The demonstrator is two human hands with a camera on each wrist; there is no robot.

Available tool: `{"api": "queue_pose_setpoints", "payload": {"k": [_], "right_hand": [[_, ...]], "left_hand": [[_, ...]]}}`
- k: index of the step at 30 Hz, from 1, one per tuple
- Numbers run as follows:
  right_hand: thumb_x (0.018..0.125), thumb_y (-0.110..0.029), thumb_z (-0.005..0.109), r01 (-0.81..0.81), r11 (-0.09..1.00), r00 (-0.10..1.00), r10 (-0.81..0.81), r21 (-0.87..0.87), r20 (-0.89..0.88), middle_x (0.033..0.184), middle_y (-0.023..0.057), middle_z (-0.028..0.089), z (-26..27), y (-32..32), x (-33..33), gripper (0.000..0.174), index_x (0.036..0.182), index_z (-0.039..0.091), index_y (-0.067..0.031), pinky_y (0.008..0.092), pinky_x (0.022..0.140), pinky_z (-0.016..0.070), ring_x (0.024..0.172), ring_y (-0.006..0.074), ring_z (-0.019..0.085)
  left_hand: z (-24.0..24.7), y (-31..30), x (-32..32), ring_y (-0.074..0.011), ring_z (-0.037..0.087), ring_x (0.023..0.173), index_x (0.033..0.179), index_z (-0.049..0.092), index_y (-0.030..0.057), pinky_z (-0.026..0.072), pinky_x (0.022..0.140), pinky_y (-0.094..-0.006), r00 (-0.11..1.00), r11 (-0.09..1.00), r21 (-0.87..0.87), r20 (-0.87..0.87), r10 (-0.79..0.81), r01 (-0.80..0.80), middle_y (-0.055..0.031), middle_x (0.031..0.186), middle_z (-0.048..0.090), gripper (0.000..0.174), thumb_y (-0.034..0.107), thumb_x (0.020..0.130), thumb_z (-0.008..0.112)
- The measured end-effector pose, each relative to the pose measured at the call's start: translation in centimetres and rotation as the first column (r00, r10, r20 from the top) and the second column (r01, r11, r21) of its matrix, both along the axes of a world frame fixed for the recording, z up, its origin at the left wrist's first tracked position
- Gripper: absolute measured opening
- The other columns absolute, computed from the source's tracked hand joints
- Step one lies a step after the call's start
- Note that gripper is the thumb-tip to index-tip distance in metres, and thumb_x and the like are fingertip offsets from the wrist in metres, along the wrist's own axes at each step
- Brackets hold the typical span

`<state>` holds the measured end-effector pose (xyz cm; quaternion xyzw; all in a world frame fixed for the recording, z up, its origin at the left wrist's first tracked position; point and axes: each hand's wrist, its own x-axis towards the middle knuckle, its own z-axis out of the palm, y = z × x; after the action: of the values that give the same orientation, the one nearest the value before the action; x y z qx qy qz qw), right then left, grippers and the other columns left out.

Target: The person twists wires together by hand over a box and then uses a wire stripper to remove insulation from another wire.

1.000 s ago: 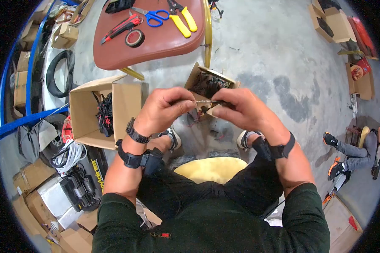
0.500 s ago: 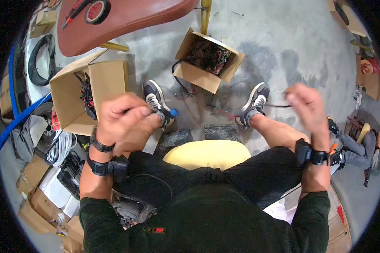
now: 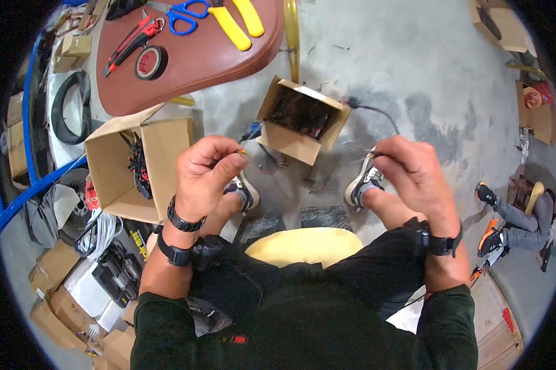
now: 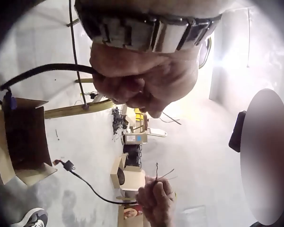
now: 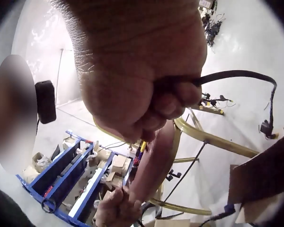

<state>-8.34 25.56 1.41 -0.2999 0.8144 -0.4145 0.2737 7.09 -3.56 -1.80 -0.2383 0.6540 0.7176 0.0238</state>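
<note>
My left hand [image 3: 207, 169] pinches a black cable [image 4: 47, 68] that arcs out to a blue connector [image 4: 10, 101] near the small box. Thin wire ends stick out past its fingertips, with a yellowish bit showing in the head view. Apart from it, on the right, my right hand [image 3: 417, 176] grips a second black cable [image 3: 380, 111]. This one bends away to a small black connector [image 5: 265, 127]. Two thin split wire ends [image 4: 164, 174] stand out from the right fingers in the left wrist view. A gap separates the two hands.
Between the feet and the chair stands an open carton [image 3: 318, 148] of dark cables. A larger carton [image 3: 114, 179] with cables is at left. On the red seat [image 3: 210, 61] lie a utility knife [image 3: 133, 46], tape roll [image 3: 151, 63], blue-handled scissors [image 3: 188, 15] and yellow-handled tool [image 3: 232, 31].
The hands were together on a strand of bare wire, then swung wide apart, each with a cable. Now they are nearer each other again. The head view has shifted too.
</note>
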Motion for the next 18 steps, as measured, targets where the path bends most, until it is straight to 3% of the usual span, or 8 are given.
{"api": "queue_pose_setpoints", "payload": {"k": [2,6,7,10,11,14,18], "right_hand": [[0.082,-0.006,0.067,-0.063,0.997,0.996,0.06,-0.051,-0.068,0.069,0.0168,0.055,0.8,-1.0,0.5,0.011,0.087,0.059,-0.0009,0.0401,0.057,0.044,0.063,0.0349,0.056],[0.082,-0.008,0.068,-0.131,0.988,0.985,0.122,-0.076,-0.118,0.069,0.0169,0.055,2.0,-2.6,1.8,0.012,0.087,0.059,-0.0016,0.041,0.057,0.0445,0.064,0.0365,0.056],[0.082,-0.009,0.068,-0.155,0.983,0.981,0.14,-0.1,-0.136,0.069,0.0168,0.055,1.8,-2.8,2.1,0.012,0.087,0.059,-0.0016,0.0411,0.057,0.0446,0.064,0.0365,0.057],[0.081,-0.009,0.069,-0.216,0.96,0.966,0.184,-0.178,-0.179,0.07,0.0164,0.057,1.0,-3.7,3.5,0.012,0.086,0.06,-0.0024,0.0417,0.057,0.0454,0.065,0.0365,0.058],[0.081,-0.009,0.069,-0.235,0.95,0.962,0.197,-0.203,-0.19,0.07,0.0162,0.057,0.7,-3.9,4.0,0.012,0.086,0.06,-0.0028,0.042,0.057,0.0457,0.065,0.0365,0.058],[0.08,-0.01,0.07,-0.324,0.928,0.924,0.268,-0.186,-0.271,0.07,0.0151,0.059,0.6,-4.7,5.1,0.012,0.085,0.06,-0.0044,0.0425,0.057,0.0472,0.066,0.0359,0.06],[0.08,-0.011,0.069,-0.353,0.917,0.895,0.272,-0.186,-0.353,0.069,0.0139,0.06,0.4,-5.2,5.9,0.011,0.083,0.06,-0.0055,0.0422,0.058,0.0488,0.068,0.0348,0.061]], "left_hand": [[0.3,0.4,-0.4,-0.0038,0.054,0.068,0.091,0.065,0.0011,0.0441,0.06,-0.0186,0.999,0.999,0.034,-0.025,0.043,-0.042,0.001,0.077,0.063,0.009,-0.003,0.084,0.067],[0.6,1.2,-0.9,-0.0046,0.056,0.069,0.091,0.066,0.0008,0.0459,0.062,-0.0193,0.99,0.994,-0.105,-0.142,0.001,-0.016,0.0007,0.079,0.064,0.009,-0.001,0.083,0.07],[1.1,1.5,-0.9,-0.0062,0.059,0.074,0.096,0.068,0.0,0.0479,0.066,-0.0202,0.996,0.995,-0.101,-0.086,-0.027,0.018,-0.0007,0.085,0.067,0.012,0.003,0.085,0.07],[2.5,2.5,-1.0,-0.0075,0.061,0.079,0.101,0.068,-0.0009,0.0493,0.071,-0.0219,0.991,0.992,0.015,-0.056,-0.124,0.125,-0.0025,0.09,0.069,0.016,0.009,0.088,0.068],[1.0,2.8,-0.5,-0.0082,0.061,0.081,0.102,0.069,-0.0011,0.0496,0.074,-0.0236,0.964,0.982,0.038,-0.202,-0.175,0.187,-0.0032,0.09,0.07,0.02,0.016,0.091,0.067],[1.7,3.3,0.4,-0.0088,0.061,0.08,0.097,0.07,-0.0005,0.049,0.073,-0.0236,0.929,0.92,0.127,-0.063,-0.366,0.371,-0.0031,0.089,0.069,0.023,0.022,0.093,0.064],[2.6,3.1,1.3,-0.011,0.063,0.078,0.09,0.07,-0.0014,0.0501,0.071,-0.0256,0.921,0.895,0.222,-0.054,-0.386,0.388,-0.0057,0.083,0.07,0.02,0.018,0.092,0.066]]}}
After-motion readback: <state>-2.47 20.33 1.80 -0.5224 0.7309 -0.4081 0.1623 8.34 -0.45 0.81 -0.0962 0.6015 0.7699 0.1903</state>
